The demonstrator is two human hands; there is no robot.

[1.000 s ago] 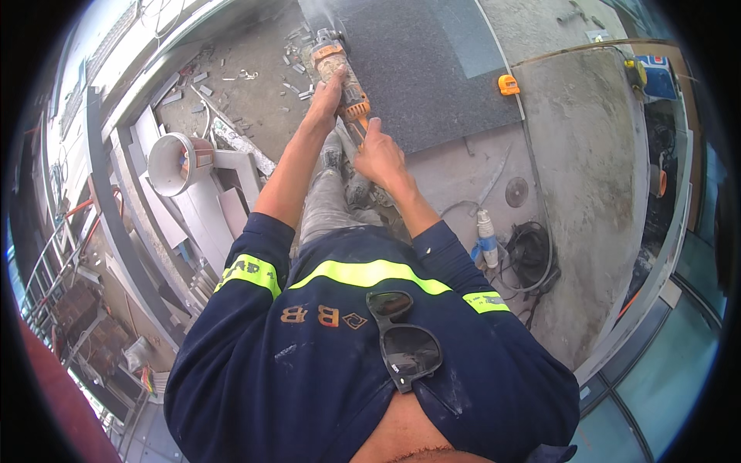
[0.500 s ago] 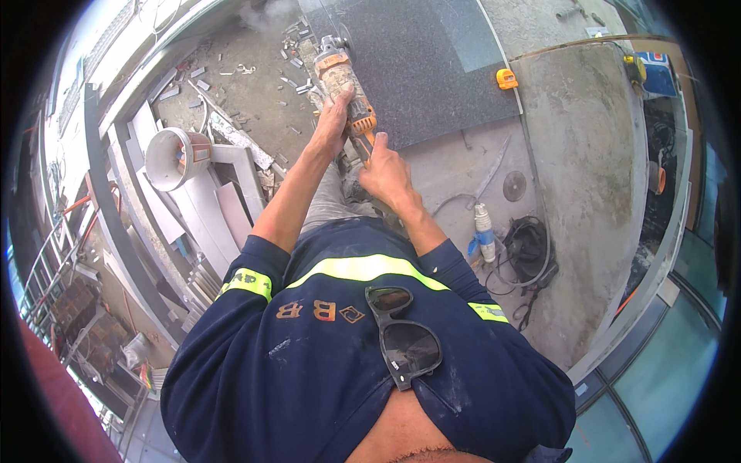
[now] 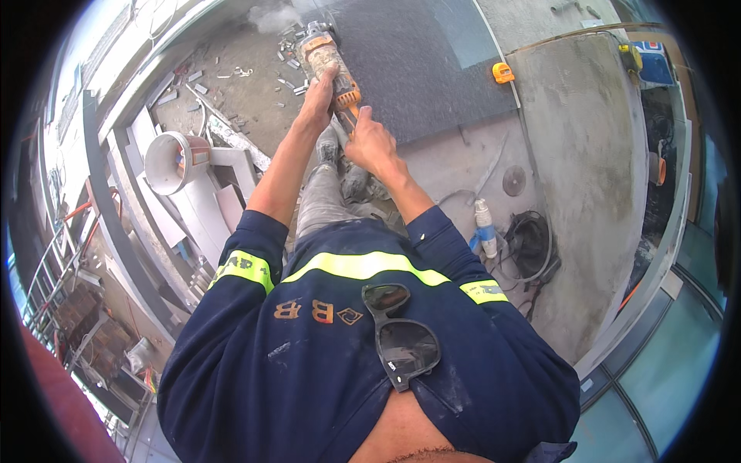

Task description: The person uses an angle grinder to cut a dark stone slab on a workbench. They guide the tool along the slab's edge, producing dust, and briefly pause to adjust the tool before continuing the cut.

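Note:
Both of my hands are closed around an orange, dust-caked angle grinder. My left hand wraps its body from the left, while my right hand grips the rear handle. The grinder's head points away from me, over the left edge of a dark grey speckled slab. Pale dust rises just beyond the head; the disc itself is hard to make out. A yellow-orange tape measure sits on the slab's right edge.
Small cut offcuts litter the ground left of the slab. A white bucket lies tipped at left by pale boards. At right are a round disc, a white-and-blue plug connector, a black bag and loose cables.
The grinder and both hands have shifted a little forward and left along the slab's edge. Dust by the grinder's head looks thicker.

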